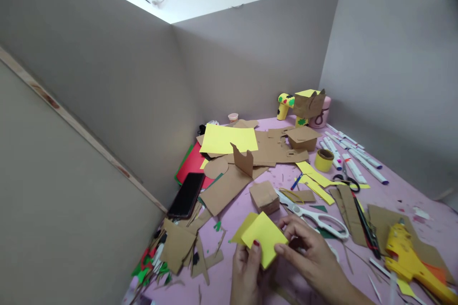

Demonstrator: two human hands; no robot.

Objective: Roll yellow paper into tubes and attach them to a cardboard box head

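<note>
Two overlapping pieces of yellow paper (265, 237) are held up low in the middle of the view. My left hand (246, 267) grips them from below, its thumb lying across the front piece. At the right corner, the fingers of my right hand (307, 250) are closed on the edge of the front piece. Just behind the paper stands a small brown cardboard box (265, 196). White-handled scissors (311, 214) lie beyond my right hand. The undersides of the paper pieces are hidden.
A yellow glue gun (408, 252) and a cutter knife (367, 228) lie at right, with markers (358, 154) and black scissors (346, 179) behind. At left are a phone (186, 194) and cardboard scraps (177, 243). Grey partitions (250, 57) enclose the table.
</note>
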